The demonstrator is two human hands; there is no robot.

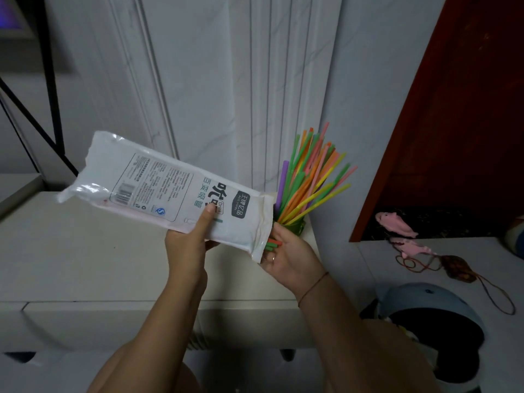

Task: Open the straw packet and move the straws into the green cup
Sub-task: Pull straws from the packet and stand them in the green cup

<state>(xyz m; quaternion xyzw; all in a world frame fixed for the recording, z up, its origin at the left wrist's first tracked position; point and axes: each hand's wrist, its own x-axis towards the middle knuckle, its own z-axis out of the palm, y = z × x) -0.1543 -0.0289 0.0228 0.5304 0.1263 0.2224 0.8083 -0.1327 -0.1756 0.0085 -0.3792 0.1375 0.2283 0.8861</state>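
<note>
We are in the middle of the transfer. The packet [170, 188] is already open at its lower right end, and a good share of the straws [309, 180] stand fanned out in the green cup [295, 226], which sits at the back right corner of the white cabinet top [85, 251], just behind our right hand.

Our left hand [190, 245] grips the packet from below with the thumb pressed on the printed face, holding it tilted with the mouth down. Our right hand [289, 256] is cupped at that mouth, where a few straw ends [273, 243] poke out against it. Its fingertips are hidden behind the plastic, so we cannot tell whether it pinches them or only catches them.

Next, we judge, comes drawing these ends clear and lifting them over the cup's rim (the fanned straws crowd the opening, so a steep entry looks wise).

Counting: one packet, one cup, two or three ends at the mouth, and in the cup a bundle too dense to count, perhaps a few dozen.
</note>
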